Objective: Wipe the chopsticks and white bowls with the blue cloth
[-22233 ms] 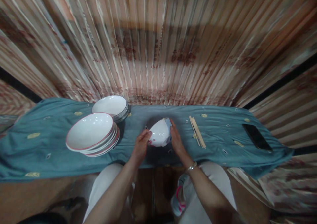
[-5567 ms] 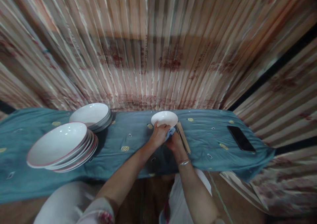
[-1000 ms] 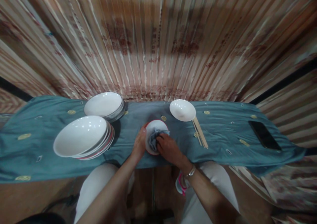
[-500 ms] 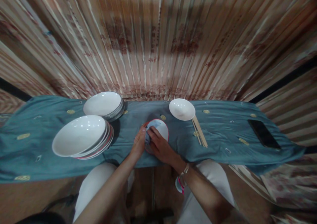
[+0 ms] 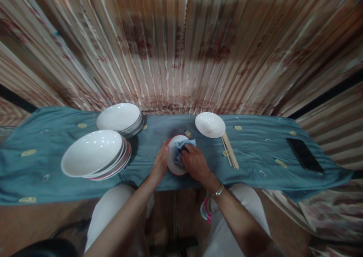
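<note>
Blue cloth is bunched in your right hand and lies inside the red-rimmed bowl, which your left hand grips at its left side. You have this bowl over the near part of the surface; whether it touches is not clear. For good wiping, firm left grip and even pressure should serve you. Its inside looks white, the rim thin.

A pleated beige curtain with reddish-brown prints hangs behind the table, which is draped in a wrinkled teal cloth dotted with yellow patches. Dark bars slant at both sides, brown floor shows below the near edge, and the light is dim.
</note>
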`<state>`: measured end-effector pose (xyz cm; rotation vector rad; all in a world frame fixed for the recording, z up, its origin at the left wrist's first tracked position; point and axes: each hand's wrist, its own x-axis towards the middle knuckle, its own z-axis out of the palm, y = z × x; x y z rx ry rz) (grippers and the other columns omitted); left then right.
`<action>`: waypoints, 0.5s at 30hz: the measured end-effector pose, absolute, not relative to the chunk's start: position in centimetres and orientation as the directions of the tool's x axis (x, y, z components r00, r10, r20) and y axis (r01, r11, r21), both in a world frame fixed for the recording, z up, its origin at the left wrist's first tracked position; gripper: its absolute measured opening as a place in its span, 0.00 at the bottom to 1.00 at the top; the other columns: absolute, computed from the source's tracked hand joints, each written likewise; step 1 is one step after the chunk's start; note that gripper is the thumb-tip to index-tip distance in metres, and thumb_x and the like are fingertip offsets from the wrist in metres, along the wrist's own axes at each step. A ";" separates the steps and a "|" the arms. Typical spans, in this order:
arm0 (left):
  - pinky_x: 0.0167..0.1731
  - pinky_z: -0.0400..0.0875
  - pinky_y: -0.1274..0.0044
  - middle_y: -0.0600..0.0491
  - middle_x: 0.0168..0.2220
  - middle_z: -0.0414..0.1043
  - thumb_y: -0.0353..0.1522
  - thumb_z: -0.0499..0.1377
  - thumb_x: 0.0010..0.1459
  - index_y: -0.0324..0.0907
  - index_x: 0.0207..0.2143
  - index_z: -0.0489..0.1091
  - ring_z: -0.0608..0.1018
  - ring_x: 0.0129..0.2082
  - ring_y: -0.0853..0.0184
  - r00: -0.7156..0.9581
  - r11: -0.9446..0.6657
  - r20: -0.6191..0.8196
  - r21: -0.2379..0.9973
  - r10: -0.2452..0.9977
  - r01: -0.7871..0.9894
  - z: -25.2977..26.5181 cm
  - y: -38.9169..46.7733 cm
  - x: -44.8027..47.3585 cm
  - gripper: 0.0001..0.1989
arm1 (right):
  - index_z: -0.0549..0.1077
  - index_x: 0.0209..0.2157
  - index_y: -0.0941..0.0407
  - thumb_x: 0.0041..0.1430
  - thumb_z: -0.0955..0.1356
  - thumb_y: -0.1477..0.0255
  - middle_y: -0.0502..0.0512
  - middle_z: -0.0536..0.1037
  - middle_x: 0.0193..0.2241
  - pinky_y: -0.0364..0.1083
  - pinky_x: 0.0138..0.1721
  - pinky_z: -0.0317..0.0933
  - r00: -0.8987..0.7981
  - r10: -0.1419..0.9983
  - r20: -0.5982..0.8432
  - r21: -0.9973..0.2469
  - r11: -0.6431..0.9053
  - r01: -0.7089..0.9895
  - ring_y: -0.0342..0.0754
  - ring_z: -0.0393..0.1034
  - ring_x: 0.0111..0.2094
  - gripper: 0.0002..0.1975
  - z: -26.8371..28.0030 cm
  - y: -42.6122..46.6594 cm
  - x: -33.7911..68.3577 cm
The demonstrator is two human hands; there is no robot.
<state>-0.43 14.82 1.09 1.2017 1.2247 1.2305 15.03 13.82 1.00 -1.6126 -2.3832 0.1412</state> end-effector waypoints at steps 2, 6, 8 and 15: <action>0.59 0.61 0.68 0.46 0.53 0.73 0.44 0.47 0.62 0.40 0.52 0.69 0.72 0.54 0.59 -0.019 -0.029 0.029 1.000 0.999 -0.007 0.7 14.8 -0.4 0.24 | 0.76 0.39 0.59 0.64 0.62 0.74 0.65 0.74 0.48 0.52 0.51 0.63 -0.391 0.914 0.112 -0.279 0.407 0.870 0.54 0.68 0.48 0.10 0.9 13.6 15.4; 0.59 0.62 0.67 0.45 0.52 0.73 0.47 0.49 0.61 0.39 0.51 0.70 0.72 0.55 0.56 -0.047 -0.026 0.026 1.000 0.999 -0.017 0.6 14.9 -0.2 0.26 | 0.76 0.39 0.58 0.62 0.65 0.75 0.59 0.77 0.43 0.48 0.47 0.66 -0.481 0.876 0.047 -0.467 0.445 0.764 0.50 0.72 0.45 0.09 0.8 13.3 15.4; 0.60 0.61 0.66 0.45 0.53 0.73 0.47 0.48 0.61 0.39 0.50 0.70 0.72 0.55 0.57 -0.046 -0.024 0.023 1.000 0.999 -0.012 0.6 15.0 -0.2 0.26 | 0.77 0.40 0.57 0.61 0.65 0.76 0.57 0.78 0.42 0.47 0.46 0.67 -0.512 0.857 0.052 -0.571 0.446 0.689 0.48 0.73 0.44 0.09 0.9 13.2 15.1; 0.63 0.53 0.70 0.50 0.56 0.71 0.42 0.49 0.62 0.43 0.50 0.71 0.68 0.60 0.61 -0.070 0.008 -0.008 1.000 0.998 0.001 0.3 15.0 -0.5 0.21 | 0.69 0.55 0.55 0.64 0.59 0.78 0.58 0.70 0.57 0.49 0.59 0.60 -0.502 0.829 0.247 -0.788 0.473 0.394 0.46 0.65 0.57 0.20 0.5 12.8 13.4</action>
